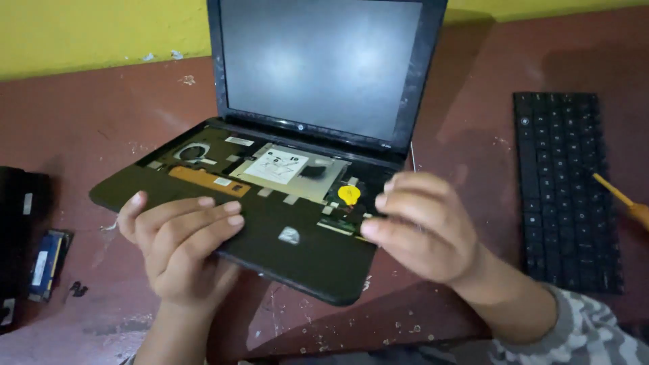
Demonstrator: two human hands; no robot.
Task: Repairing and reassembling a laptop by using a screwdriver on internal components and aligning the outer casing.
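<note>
Left hand (181, 245): fingers laid close together, flat across the front left edge of the laptop (270, 223), thumb raised at the outer side, palm under the front rim; gripping the base there. Right hand (420, 226): blurred, fingers curled and bunched above the front right part of the base; cannot tell whether anything is pinched between the fingertips.

Laptop between the two hands, lid up, dark screen (318, 64) beyond the fingertips. Keyboard well uncovered, showing a silver metal plate (291, 177) ahead of the left fingers, an orange strip (203, 179) just beyond the left index finger, and a yellow tab (349, 195) just left of the right hand's fingertips.

Detached black keyboard (564, 196) well to the right of the right hand, flat on the reddish table (88, 122). Orange-handled tool (625, 203) resting on that keyboard's far right edge. Dark case (17, 236) and a small blue memory module (46, 255) well to the left of the left hand. Grey patterned sleeve (581, 334) on the right forearm.
</note>
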